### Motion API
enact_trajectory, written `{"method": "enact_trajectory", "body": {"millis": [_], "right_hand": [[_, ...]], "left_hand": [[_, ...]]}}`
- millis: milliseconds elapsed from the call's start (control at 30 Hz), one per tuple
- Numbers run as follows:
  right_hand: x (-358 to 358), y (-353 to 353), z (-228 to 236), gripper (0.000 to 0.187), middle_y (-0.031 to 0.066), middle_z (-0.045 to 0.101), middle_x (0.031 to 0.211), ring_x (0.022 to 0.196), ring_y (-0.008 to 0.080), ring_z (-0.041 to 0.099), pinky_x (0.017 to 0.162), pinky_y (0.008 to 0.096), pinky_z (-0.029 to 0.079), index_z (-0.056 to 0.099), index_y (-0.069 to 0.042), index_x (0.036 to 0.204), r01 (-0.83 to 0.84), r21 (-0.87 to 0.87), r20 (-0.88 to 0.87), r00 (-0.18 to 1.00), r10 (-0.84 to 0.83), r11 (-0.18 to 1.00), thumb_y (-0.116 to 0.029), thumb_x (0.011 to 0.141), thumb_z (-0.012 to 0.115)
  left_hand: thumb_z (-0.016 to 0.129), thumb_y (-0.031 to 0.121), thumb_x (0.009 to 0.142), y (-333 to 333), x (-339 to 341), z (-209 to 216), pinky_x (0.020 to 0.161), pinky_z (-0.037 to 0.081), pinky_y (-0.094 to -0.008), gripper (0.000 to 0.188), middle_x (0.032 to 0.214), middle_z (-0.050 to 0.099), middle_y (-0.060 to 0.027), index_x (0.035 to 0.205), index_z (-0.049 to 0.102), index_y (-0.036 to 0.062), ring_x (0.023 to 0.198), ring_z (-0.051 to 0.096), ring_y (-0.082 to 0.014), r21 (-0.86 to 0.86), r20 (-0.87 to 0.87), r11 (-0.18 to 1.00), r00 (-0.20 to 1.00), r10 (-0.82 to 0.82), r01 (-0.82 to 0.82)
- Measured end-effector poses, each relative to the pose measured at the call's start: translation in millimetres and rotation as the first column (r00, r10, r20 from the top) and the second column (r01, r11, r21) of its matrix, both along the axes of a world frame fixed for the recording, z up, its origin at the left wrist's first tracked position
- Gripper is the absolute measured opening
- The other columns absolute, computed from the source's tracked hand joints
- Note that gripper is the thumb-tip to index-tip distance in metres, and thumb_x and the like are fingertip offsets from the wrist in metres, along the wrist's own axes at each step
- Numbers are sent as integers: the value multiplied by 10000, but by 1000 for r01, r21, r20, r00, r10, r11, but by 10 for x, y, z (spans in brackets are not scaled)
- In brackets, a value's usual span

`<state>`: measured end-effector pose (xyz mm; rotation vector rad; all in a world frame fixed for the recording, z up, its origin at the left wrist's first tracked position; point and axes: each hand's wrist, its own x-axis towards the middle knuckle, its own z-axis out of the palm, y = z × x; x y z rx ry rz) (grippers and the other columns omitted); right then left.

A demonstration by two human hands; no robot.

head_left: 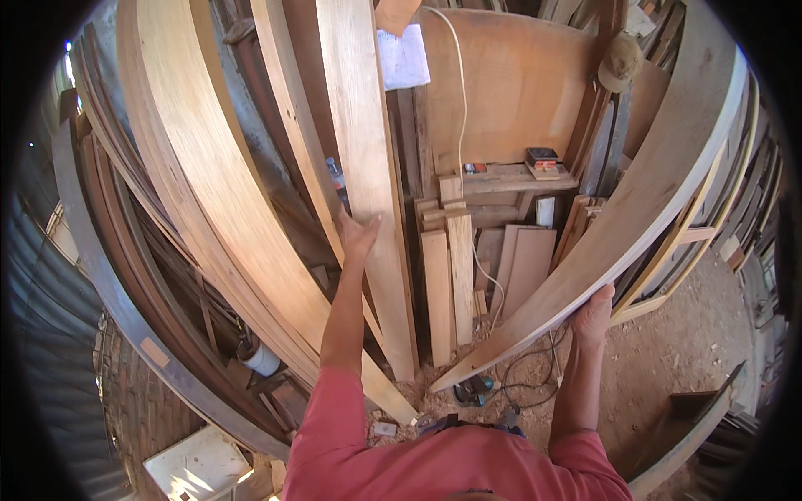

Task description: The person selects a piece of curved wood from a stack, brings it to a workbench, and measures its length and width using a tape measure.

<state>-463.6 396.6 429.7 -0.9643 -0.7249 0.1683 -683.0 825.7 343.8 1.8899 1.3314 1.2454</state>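
Note:
My left hand (pixel 359 238) grips the left edge of a long pale board (pixel 359 125) that stands upright before me. Its thumb lies on the board's face, and the fingers are partly hidden at the edge. On the right, my right hand (pixel 593 315) is closed on the near edge of a wide long plank (pixel 610 225), which leans from the floor up to the upper right. Most of that hand's fingers are out of sight under the plank. Left of my left hand stands a narrow wooden board (pixel 292 117), with a clear bottle (pixel 335 173) behind it.
Several long boards (pixel 192 117) lean at the left. Short wood pieces (pixel 459 275) stand below a small shelf (pixel 510 181) at the back. A green power tool (pixel 474 391) and dark cable (pixel 526 392) lie among shavings near my feet. A cap (pixel 620 63) hangs at the upper right.

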Motion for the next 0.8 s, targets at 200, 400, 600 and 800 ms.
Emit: {"method": "enact_trajectory", "body": {"millis": [200, 400, 600, 800], "right_hand": [[-29, 11, 139, 904, 72, 585, 1251, 1147, 216, 569, 992, 382, 467, 456, -2, 1358, -80, -45, -47, 996, 78, 996, -713, 817, 595], [-63, 158, 186, 952, 80, 552, 1323, 1215, 229, 534, 1055, 394, 430, 411, 8, 1407, -117, -65, 14, 993, 118, 991, -719, 819, 585], [-118, 331, 239, 1014, 94, 494, 1400, 1290, 239, 468, 1108, 395, 363, 361, 11, 1448, -133, -144, -11, 991, 133, 981, -730, 798, 599], [-106, 314, 309, 1058, 98, 492, 1401, 1302, 242, 454, 1108, 394, 363, 353, 29, 1446, -174, -139, -35, 985, 170, 975, -747, 773, 606]], "left_hand": [[858, 439, 662, -179, 425, 972, 1135, 315, -478, 1221, 1418, 376, -319, 1517, 101, 8, 1341, 380, -427, -10, -263, 984, 950, 167, -176], [842, 433, 651, -131, 533, 1035, 1144, 312, -451, 1268, 1414, 351, -337, 1509, 33, -34, 1353, 357, -442, -46, -221, 985, 963, 154, -169], [863, 315, 644, -121, 194, 950, 1154, 306, -408, 1222, 1441, 340, -304, 1491, 62, -53, 1379, 344, -396, 24, -98, 1000, 995, -14, 17], [847, 173, 648, -173, -388, 794, 1168, 273, -409, 1175, 1478, 331, -229, 1515, 73, 1, 1401, 316, -330, 34, 314, 785, 739, -597, 619]]}}
